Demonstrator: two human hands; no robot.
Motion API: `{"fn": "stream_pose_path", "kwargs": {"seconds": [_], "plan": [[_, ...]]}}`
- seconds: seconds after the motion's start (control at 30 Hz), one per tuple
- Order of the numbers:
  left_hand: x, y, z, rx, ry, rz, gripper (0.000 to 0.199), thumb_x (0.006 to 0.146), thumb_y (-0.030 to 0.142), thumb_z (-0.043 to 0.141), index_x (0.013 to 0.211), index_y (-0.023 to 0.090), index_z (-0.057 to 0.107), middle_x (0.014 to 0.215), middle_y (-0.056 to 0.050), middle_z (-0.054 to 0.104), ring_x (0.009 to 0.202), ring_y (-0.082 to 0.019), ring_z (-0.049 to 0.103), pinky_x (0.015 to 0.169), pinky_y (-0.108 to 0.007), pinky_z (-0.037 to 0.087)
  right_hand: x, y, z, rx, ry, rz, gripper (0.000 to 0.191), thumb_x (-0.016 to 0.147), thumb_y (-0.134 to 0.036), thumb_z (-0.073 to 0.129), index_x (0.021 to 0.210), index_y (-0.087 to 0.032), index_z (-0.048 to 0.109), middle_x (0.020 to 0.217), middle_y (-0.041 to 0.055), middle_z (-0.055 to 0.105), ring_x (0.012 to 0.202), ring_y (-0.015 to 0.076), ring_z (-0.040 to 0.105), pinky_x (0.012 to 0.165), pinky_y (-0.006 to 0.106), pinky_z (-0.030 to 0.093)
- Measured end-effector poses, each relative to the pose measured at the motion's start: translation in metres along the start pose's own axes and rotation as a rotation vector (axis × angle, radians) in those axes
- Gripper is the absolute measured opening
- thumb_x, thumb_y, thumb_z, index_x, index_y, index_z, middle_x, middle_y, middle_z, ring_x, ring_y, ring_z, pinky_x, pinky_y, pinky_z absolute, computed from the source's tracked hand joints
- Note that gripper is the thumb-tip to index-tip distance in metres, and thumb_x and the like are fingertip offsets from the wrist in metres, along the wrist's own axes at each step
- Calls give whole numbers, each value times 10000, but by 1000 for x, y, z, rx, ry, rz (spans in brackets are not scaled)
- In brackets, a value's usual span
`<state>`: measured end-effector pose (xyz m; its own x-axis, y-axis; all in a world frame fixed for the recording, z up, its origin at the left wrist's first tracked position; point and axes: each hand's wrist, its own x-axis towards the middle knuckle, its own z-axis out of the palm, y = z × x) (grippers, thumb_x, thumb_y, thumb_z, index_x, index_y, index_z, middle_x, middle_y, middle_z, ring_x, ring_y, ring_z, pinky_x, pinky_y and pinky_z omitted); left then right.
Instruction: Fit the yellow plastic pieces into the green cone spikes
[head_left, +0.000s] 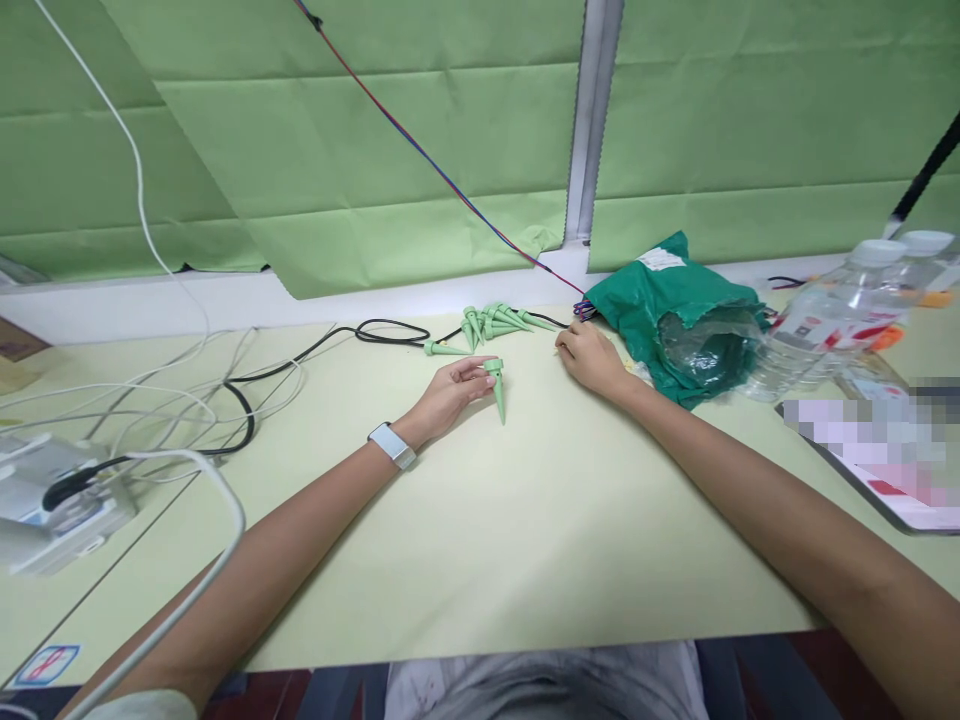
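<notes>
My left hand (447,402), wearing a wristwatch with a pale band, pinches a pale green plastic plant-watering spike (497,388) by its capped head. The spike's tip points down over the table. Behind it lies a small heap of similar green spikes (504,319), and one spike (448,349) rests apart at the heap's left. Over by the green bag, my right hand (591,358) is closed with its fingertips curled together low at the tabletop. Whatever those fingers may hold is too small to make out.
A torn green plastic bag (637,300) lies right of the heap. Clear bottles (825,310) and a tablet-like device (862,460) stand farther right. Tangled cables (225,385) and a white power strip (67,500) occupy the left. Green sheeting (375,150) covers the wall behind.
</notes>
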<state>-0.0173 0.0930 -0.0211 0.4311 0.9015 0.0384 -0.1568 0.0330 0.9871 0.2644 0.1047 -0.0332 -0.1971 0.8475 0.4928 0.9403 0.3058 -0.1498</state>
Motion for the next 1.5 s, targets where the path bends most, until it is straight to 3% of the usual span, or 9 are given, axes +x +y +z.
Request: {"fn": "stream_pose_path", "kwargs": {"seconds": [0.13,0.3,0.43,0.63,0.77,1.03,1.27,1.4,1.5], "plan": [[1,-1,-1,-6,13,5,467,666,229,881,1112,187,752,876,-21,661,849,-144,638,864,-322,502,-1,-30,7,390,50,-17,180,969,-219,470,1018,-174,637,1001,94,695,936,220,621,833,347,477],[1,-2,-1,-33,54,29,458,641,241,899,1063,179,732,809,2,649,793,-131,630,799,-297,503,-8,-79,21,1093,-71,178,193,910,-383,563,939,-198,608,734,-13,654,563,129,611,548,254,496],[1,-2,-2,-39,56,50,457,659,245,892,1071,193,703,813,4,682,823,-140,651,859,-319,502,-12,-93,18,1365,-36,279,284,783,-424,725,900,-203,590,726,-19,663,539,132,647,512,259,541],[2,-3,-4,-22,53,52,435,666,264,891,1047,203,691,825,2,704,852,-156,670,905,-346,499,-12,-90,10,1432,-4,255,332,706,-429,816,862,-184,655,701,-3,679,636,160,704,643,308,625],[2,-3,-4,-20,63,50,437,664,271,896,1034,197,677,844,-12,719,853,-166,680,878,-341,512,-14,-95,8,1448,-28,272,338,721,-430,808,892,-194,638,791,4,701,608,169,724,580,302,629],[0,-2,-3,-14,42,46,413,689,270,882,1032,194,665,845,-6,718,864,-157,677,871,-323,509,-18,-96,5,1420,-26,252,275,744,-392,779,860,-189,636,774,10,716,595,165,718,563,288,618],[-5,5,0,-17,15,4,384,668,271,892,950,189,644,806,-10,724,826,-167,681,852,-350,513,-19,-86,9,1339,-26,119,292,762,-450,791,825,-185,689,705,10,699,638,180,702,659,337,612],[-7,7,1,-2,-33,-7,352,676,252,891,909,182,636,776,-11,719,789,-164,679,812,-338,517,-23,-84,8,1278,-35,24,204,826,-398,740,841,-197,709,758,18,717,707,198,715,722,355,597],[-7,6,1,-8,-65,-12,334,685,243,886,902,185,639,777,-9,717,780,-162,677,794,-334,522,-25,-84,2,1102,-16,-69,133,890,-339,664,861,-218,713,849,28,733,785,204,713,771,353,579]]}}
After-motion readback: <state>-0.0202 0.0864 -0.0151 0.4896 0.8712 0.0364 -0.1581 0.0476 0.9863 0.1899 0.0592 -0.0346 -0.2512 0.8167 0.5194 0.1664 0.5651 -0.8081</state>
